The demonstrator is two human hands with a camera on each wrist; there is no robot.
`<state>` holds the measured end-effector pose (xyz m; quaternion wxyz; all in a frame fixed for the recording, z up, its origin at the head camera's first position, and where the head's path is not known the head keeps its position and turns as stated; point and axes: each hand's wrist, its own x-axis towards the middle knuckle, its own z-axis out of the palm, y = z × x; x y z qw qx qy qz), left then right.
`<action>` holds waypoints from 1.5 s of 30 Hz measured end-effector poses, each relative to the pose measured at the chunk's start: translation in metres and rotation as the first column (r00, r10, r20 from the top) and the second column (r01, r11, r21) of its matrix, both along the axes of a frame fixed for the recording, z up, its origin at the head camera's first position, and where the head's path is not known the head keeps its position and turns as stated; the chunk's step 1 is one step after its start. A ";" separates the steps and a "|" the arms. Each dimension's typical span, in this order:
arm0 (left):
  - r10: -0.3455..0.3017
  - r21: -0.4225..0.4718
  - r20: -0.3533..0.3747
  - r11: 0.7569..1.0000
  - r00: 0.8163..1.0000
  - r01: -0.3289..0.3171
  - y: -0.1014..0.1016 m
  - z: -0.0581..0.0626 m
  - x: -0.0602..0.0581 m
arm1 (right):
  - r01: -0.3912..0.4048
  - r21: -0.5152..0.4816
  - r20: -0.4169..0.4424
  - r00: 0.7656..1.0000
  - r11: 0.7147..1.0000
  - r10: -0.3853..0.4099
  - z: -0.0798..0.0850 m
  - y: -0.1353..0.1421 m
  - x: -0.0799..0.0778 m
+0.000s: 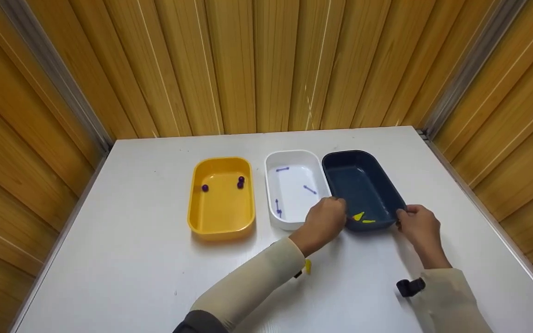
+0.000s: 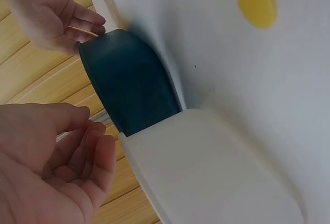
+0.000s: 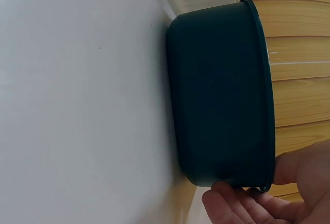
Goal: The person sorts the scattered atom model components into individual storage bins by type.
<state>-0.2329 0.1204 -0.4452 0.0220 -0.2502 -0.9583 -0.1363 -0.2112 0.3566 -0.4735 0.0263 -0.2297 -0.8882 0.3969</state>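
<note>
My right hand [image 1: 421, 231] pinches the near right corner of a dark blue bin [image 1: 363, 185], thumb at the rim and fingers against the outer wall, as the right wrist view shows. My left hand [image 1: 324, 219] hovers at that bin's near left rim, beside the white bin [image 1: 271, 162]. Its fingers [image 2: 98, 167] are curled close to the thumb; whether a small thing lies between them is hidden. Inside the dark blue bin, near its front, lie a yellow piece [image 1: 359, 216] with a reddish bit beside it and a second yellow piece [image 1: 368, 221].
Several small purple sticks with knobbed ends [image 1: 310, 189] lie in the white bin. Left of it stands a yellow bin [image 1: 220, 212] holding purple balls [image 1: 205, 188]. Another yellow piece [image 1: 308, 266] lies on the white table [image 1: 123, 259], by my left forearm. Wood-patterned walls [image 1: 271, 69] surround the table.
</note>
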 end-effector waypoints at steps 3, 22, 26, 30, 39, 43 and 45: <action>-0.019 0.009 0.005 1.000 1.000 0.018 -0.004 -0.003 0.004 | -0.002 0.003 0.007 1.000 1.000 0.002 -0.001 0.000 0.000; -0.108 -0.024 0.021 0.994 0.994 0.109 -0.026 -0.016 0.024 | -0.012 -0.001 0.011 1.000 1.000 0.012 0.000 0.001 -0.002; -0.114 -0.057 -0.002 0.992 0.994 0.113 -0.032 -0.019 0.028 | -0.007 -0.024 0.017 1.000 1.000 0.008 0.000 0.001 -0.002; -0.105 -0.054 0.046 0.993 0.993 0.107 -0.038 -0.020 0.030 | -0.002 -0.023 0.018 1.000 1.000 0.002 0.001 0.002 -0.002; -0.112 -0.083 0.094 0.989 0.989 0.120 -0.052 -0.025 0.036 | -0.011 -0.015 0.022 1.000 1.000 0.011 0.003 0.002 -0.002; -0.124 -0.103 0.086 0.986 0.989 0.133 -0.058 -0.028 0.039 | -0.007 -0.015 0.025 1.000 1.000 0.008 0.002 0.001 -0.001; -0.118 -0.105 0.100 0.986 0.988 0.129 -0.061 -0.030 0.041 | -0.011 -0.013 0.029 1.000 1.000 0.011 0.002 0.001 -0.001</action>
